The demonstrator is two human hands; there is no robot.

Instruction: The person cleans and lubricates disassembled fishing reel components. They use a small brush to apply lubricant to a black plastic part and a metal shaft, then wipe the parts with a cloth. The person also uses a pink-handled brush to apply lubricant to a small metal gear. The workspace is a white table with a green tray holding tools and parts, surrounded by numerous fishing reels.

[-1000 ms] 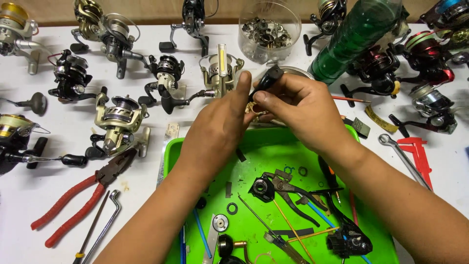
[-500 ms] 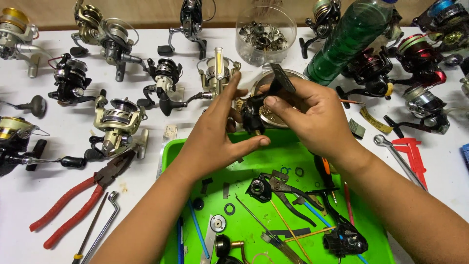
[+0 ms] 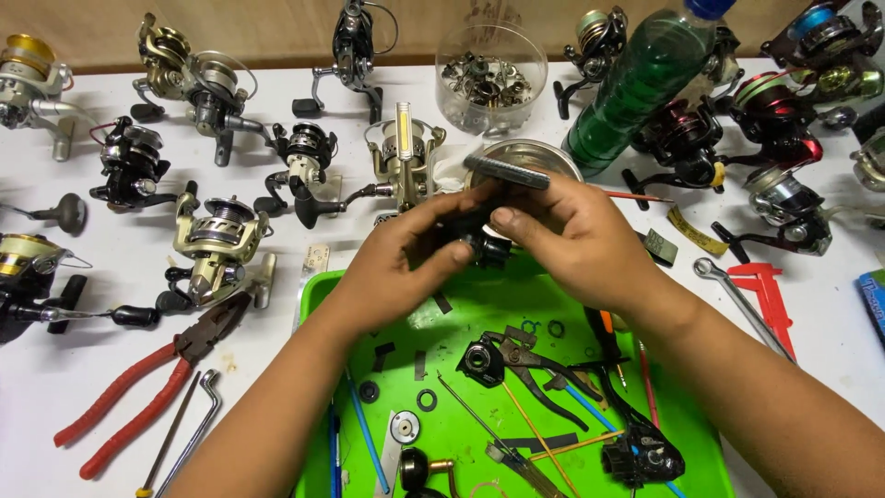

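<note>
Both hands, left hand [image 3: 406,249] and right hand [image 3: 572,235], grip a black reel part [image 3: 475,242] above the green tray's [image 3: 461,304] far edge.

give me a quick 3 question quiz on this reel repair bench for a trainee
1. True or false: both hands hold the small black reel part above the green tray.
2. Which tool lies on the white table left of the tray? A) red-handled pliers B) a hammer C) a saw
3. What does the clear round container at the back hold?

Key
1. True: the left hand and right hand meet on it, fingers closed around it.
2. A, the red-handled pliers.
3. Small metal parts, too small to tell apart.
</note>
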